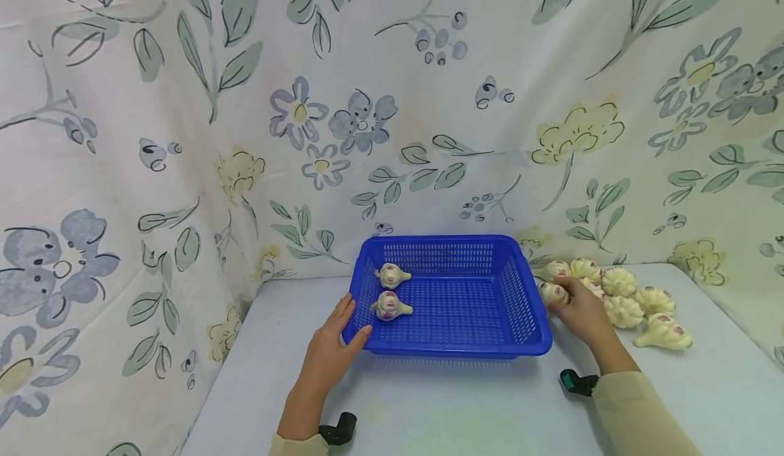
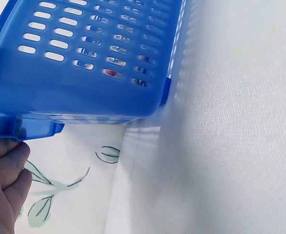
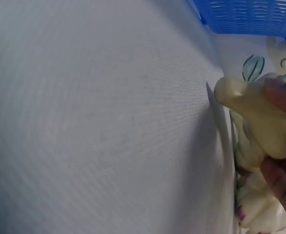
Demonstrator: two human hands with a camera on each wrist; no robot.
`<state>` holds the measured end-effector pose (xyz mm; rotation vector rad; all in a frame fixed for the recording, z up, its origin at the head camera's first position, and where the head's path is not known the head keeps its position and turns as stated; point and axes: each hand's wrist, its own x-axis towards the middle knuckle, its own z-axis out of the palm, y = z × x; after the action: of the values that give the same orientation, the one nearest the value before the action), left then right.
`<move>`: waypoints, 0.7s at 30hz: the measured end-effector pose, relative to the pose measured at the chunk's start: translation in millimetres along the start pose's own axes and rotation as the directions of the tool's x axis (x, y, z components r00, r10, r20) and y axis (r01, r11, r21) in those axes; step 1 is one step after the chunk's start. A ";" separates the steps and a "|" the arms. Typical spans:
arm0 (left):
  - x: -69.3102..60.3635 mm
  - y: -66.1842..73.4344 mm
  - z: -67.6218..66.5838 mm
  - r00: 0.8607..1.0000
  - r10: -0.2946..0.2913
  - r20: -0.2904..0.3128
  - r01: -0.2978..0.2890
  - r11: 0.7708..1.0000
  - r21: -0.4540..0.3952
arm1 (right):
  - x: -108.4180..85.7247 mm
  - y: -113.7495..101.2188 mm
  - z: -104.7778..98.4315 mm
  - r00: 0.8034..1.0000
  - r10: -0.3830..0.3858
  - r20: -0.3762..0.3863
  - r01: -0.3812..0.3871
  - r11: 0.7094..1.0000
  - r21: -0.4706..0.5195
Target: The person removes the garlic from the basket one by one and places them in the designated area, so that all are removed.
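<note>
A blue plastic basket [image 1: 453, 351] with slotted sides stands on the table. My left hand [image 1: 327, 357] grips its rim at the front left corner; in the left wrist view the fingers [image 2: 9, 168] lie under the rim. Two garlic bulbs, one farther back [image 1: 390, 275] and one nearer [image 1: 388, 305], lie inside at the left. Just right of the basket, my right hand [image 1: 582, 312] pinches another garlic bulb [image 3: 264, 119] between thumb and fingers. Behind and beside that hand sits a pile of several garlic bulbs [image 1: 623, 312], partly covered by it.
The white table [image 1: 441, 408] reaches back to a floral curtain [image 1: 416, 102], which also hangs along the left side. Small dark devices sit at both wrists, one by the left cuff [image 1: 339, 430] and one by the right cuff [image 1: 578, 382].
</note>
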<state>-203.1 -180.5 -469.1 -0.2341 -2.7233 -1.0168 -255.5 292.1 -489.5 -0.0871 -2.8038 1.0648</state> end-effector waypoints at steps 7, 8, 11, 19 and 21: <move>0.4 0.9 0.0 1.000 -0.010 0.004 0.010 1.000 -0.005 | 1.8 -1.7 2.6 1.000 -0.029 -0.007 0.028 0.994 -0.104; 0.4 1.0 -0.1 1.000 -0.010 0.004 0.010 1.000 -0.008 | 1.8 -1.8 3.2 0.999 -0.038 -0.013 0.036 0.993 -0.114; 0.1 0.7 -0.4 1.000 -0.009 0.005 0.009 1.000 -0.013 | 1.7 -1.8 4.5 0.999 -0.044 -0.005 0.043 0.992 -0.122; -0.1 -0.4 -0.6 1.000 -0.009 0.011 0.009 1.000 -0.014 | 3.4 -6.0 6.9 1.000 -0.030 -0.002 0.029 0.992 -0.122; -0.1 -0.6 -0.3 1.000 -0.006 0.007 0.007 1.000 -0.017 | 3.9 -6.6 7.2 1.000 -0.030 -0.008 0.028 0.991 -0.131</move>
<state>-203.1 -181.2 -469.3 -0.2320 -2.7238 -1.0437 -260.5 282.9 -490.0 -0.0649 -2.8546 0.8709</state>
